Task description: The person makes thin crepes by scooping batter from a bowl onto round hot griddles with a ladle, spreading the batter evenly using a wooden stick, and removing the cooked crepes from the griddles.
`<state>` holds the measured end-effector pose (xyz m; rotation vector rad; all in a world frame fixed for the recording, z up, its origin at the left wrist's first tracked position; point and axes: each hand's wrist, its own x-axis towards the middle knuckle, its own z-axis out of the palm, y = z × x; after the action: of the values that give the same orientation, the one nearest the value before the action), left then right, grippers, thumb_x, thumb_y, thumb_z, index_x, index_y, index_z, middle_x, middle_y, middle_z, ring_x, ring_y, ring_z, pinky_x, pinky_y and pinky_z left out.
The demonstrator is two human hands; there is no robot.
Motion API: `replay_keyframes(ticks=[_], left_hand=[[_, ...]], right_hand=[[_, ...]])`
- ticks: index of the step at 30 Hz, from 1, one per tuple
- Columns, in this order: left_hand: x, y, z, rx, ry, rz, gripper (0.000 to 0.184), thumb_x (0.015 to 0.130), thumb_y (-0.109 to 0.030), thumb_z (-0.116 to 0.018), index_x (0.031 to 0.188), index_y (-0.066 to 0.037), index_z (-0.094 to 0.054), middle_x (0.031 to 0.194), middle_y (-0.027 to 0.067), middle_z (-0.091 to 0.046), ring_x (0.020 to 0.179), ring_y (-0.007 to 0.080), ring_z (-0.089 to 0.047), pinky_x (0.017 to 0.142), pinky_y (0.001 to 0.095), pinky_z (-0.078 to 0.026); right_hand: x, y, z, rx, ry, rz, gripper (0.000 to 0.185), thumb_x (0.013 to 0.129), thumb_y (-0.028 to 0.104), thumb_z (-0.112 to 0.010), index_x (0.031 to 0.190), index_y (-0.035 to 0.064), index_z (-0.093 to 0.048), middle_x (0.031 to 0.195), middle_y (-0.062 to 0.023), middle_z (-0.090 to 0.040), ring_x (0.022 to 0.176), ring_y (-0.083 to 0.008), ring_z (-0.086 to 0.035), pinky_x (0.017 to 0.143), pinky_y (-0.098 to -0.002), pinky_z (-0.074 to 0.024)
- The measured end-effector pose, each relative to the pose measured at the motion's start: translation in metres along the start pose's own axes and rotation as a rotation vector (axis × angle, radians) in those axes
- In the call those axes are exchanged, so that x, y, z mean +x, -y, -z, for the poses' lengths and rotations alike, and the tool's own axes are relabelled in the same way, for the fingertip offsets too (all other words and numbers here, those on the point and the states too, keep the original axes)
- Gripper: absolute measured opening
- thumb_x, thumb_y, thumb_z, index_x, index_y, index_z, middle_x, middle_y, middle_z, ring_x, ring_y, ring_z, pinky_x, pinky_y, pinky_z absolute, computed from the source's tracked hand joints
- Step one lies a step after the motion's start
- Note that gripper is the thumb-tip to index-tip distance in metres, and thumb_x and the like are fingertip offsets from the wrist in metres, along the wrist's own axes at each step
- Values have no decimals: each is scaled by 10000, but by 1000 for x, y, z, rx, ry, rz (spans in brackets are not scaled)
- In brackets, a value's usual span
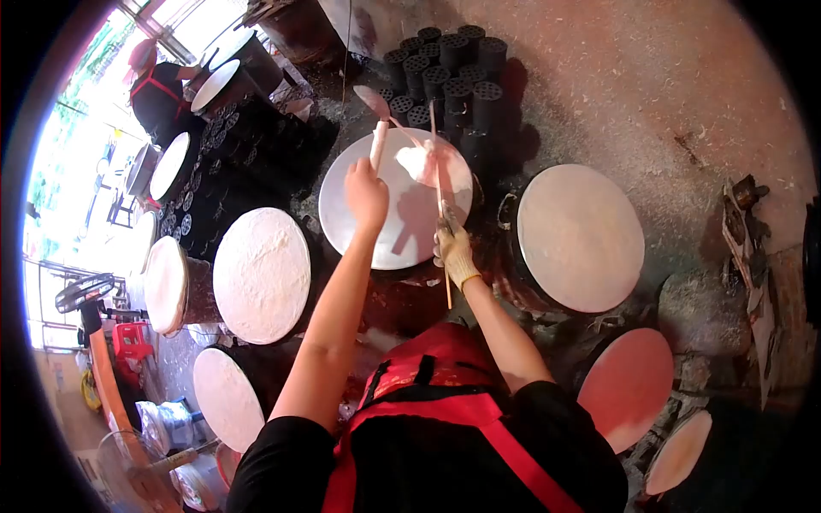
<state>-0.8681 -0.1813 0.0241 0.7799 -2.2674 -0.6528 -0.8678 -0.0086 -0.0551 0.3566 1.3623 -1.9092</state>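
Note:
My left hand (367, 195), bare, is wrapped round the pale handle of a ladle (373, 102), whose bowl is raised above the far edge of a round pale griddle (342, 220). In my right hand (454, 248), which wears a yellowish glove, is a long thin stick (449, 290). The stick reaches forward over the griddle to a bunched white and pinkish mass (419, 162). What the mass is made of I cannot make out. Shadows fall across the griddle's surface.
Several black perforated cylinders (458, 90) stand beyond the griddle. More round pale tops surround me, one at the right (581, 238) and one at the left (261, 275). Another person (157, 94) is at the upper left. A fan (132, 466) stands at the lower left.

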Motion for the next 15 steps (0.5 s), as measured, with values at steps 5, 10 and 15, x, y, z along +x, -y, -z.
replay_keyframes(ticks=[5,10,15], left_hand=[[14,29,41,-19,129,-14,135,743,-34,-501,791,-44,-627,821,161,-555,804,365,-547,687,436,-425],[-9,60,64,6,220,49,140,728,-102,-558,798,-48,-667,788,155,-564,746,348,-567,671,428,-439],[-20,87,84,-91,224,179,260,693,-141,-623,924,-27,-659,719,154,-608,673,303,-604,638,386,-468]], right_hand=[[-38,-26,4,241,9,71,320,935,195,-496,1241,286,-518,604,57,-389,381,-47,-340,335,-207,-296],[-30,-68,-40,217,-214,269,368,926,151,-520,1272,275,-502,601,65,-399,398,-48,-349,336,-206,-290],[50,-31,-80,127,-189,210,146,918,188,-509,1063,185,-526,591,35,-429,379,-103,-393,339,-262,-344]])
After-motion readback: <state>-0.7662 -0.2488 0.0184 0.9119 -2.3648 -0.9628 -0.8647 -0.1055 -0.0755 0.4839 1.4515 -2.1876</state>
